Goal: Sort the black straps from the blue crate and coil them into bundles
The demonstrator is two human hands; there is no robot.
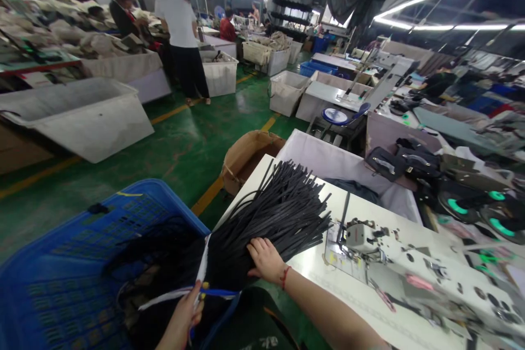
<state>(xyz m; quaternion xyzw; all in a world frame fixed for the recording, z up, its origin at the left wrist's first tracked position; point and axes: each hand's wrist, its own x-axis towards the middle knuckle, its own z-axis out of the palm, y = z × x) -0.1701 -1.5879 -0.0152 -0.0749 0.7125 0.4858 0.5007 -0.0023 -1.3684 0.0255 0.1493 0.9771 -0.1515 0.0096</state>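
Note:
A thick bundle of long black strips [270,213] lies over the corner of the white sewing table, its loose ends fanned toward the far side. A white tie strip [204,260] runs across the bundle. My left hand [186,314] is closed at the near end of this tie, beside a small blue and yellow item [213,291] that I cannot identify. My right hand [264,260] rests on top of the black strips with its fingers apart. The bundle's other end hangs into a blue plastic basket [159,191] on the left.
A sewing machine [394,251] stands on the white table [315,279] at right. Beyond the table are a cardboard box [241,161] and a pale cloth-lined bin [315,147]. White tubs [94,120] line the green floor [184,142], where a person [180,27] stands.

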